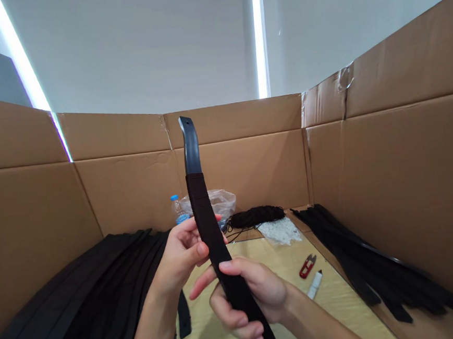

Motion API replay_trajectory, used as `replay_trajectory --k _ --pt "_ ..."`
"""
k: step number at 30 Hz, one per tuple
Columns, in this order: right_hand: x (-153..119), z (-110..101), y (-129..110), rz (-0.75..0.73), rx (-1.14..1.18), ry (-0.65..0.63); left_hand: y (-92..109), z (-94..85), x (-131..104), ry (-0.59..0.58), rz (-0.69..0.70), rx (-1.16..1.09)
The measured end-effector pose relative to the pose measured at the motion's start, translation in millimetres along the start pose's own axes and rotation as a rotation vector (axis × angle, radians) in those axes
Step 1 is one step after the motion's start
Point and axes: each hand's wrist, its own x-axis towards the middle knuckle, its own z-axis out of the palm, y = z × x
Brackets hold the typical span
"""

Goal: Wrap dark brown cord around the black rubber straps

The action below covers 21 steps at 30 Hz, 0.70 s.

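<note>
A long, curved black strip [207,213] slants upward across the middle of the view. Its upper end is bare and smooth with a small hole near the tip, and below that a dark cord-like wrapping covers it. My left hand [188,251] pinches the wrapped part from the left, thumb in front and fingers partly hidden behind. Lower down, my right hand [255,292] grips the strip, with the thumb on its front, one finger reaching out to the left and the others curled around it. The strip's lower end runs out of view.
Dark strips lie piled at left [102,283] and right [359,258]. A black cord bundle [257,216], clear bag [223,203] and bottle [178,210] stand at the back. Red thread snips [307,267] and a white marker [315,285] lie right. Cardboard walls [249,162] surround the table.
</note>
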Motion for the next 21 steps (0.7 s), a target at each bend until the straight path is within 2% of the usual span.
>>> replay_trajectory --k 3,8,11,14,21 --pt "5 1 2 -0.082 -0.066 0.111 2 1.4 0 0.06 0.022 0.017" --pt "17 2 6 -0.366 -0.363 0.524 5 2.6 3 0.278 0.094 0.126" --pt "19 3 6 -0.454 -0.434 0.667 5 1.6 4 0.311 0.109 0.151" --pt "16 6 3 -0.469 -0.406 0.686 5 -0.8 4 0.312 0.109 0.138" --pt "8 5 -1 -0.409 -0.294 0.574 6 -3.2 3 0.305 0.105 0.076"
